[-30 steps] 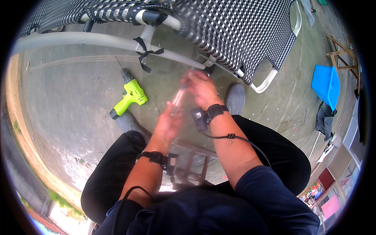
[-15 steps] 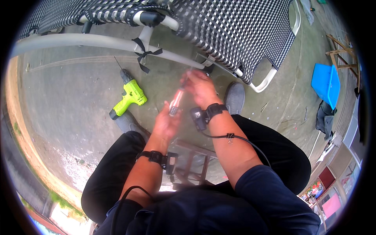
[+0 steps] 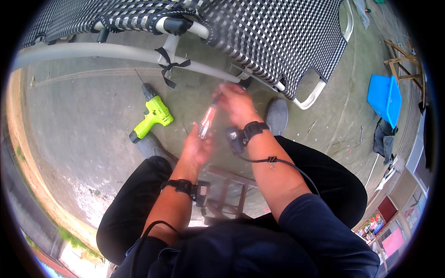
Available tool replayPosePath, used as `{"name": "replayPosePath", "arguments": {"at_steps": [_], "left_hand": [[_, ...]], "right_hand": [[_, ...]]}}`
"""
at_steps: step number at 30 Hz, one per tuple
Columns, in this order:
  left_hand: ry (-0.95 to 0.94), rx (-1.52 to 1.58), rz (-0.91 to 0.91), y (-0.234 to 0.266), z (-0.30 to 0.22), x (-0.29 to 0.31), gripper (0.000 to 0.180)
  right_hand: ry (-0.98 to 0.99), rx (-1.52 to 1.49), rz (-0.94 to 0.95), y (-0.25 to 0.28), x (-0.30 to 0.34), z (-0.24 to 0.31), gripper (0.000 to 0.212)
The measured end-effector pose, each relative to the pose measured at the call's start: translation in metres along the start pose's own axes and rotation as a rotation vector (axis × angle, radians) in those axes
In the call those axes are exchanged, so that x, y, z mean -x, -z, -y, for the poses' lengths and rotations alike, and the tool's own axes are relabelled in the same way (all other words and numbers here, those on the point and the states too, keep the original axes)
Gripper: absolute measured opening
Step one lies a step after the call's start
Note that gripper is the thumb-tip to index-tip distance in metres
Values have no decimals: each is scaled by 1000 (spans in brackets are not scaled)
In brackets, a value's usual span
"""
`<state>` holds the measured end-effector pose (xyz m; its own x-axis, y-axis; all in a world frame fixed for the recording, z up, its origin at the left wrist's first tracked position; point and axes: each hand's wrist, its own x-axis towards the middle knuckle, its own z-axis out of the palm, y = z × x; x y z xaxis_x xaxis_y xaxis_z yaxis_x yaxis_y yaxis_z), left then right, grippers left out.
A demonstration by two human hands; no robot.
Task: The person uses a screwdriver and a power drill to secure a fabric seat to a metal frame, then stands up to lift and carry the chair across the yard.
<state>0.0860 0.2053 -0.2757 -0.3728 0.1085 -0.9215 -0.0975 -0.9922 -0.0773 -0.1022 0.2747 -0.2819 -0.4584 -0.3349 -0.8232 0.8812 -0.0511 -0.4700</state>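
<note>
Screwdriver sits between both hands above the knees: right hand pinches its far tip end, left hand cups the handle with fingers loosely curled. Since a second ago it has tipped a little steeper and the hands have barely shifted, so the work looks paused. Its long axis runs near-left to far-right, tip toward the woven chair; a green drill lies left on the ground

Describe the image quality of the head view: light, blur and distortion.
Head view: even daylight, soft shadows on the concrete. Strong fisheye bend: the chair's pale tube curves and a black rim rings the picture. The screwdriver between left hand and right hand is smeared, detail lost. The green drill reads sharp. The lower left corner is overexposed.
</note>
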Motion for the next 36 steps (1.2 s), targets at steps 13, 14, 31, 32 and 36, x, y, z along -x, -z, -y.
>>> {"name": "replayPosePath", "arguments": {"at_steps": [13, 14, 31, 32, 36], "left_hand": [[-102, -119, -328, -28, 6, 12, 49], [-113, -141, -361, -26, 7, 11, 51], [-594, -362, -332, -68, -63, 84, 52], [-651, -364, -318, -81, -69, 100, 52], [-767, -378, -210, -121, -86, 158, 50]], "right_hand": [[99, 283, -128, -3, -6, -8, 16], [111, 294, -129, -4, -5, -9, 17], [220, 1099, 81, 0, 39, 2, 42], [229, 1069, 159, -10, 46, 21, 42], [377, 1221, 365, -46, 81, 98, 37]]}}
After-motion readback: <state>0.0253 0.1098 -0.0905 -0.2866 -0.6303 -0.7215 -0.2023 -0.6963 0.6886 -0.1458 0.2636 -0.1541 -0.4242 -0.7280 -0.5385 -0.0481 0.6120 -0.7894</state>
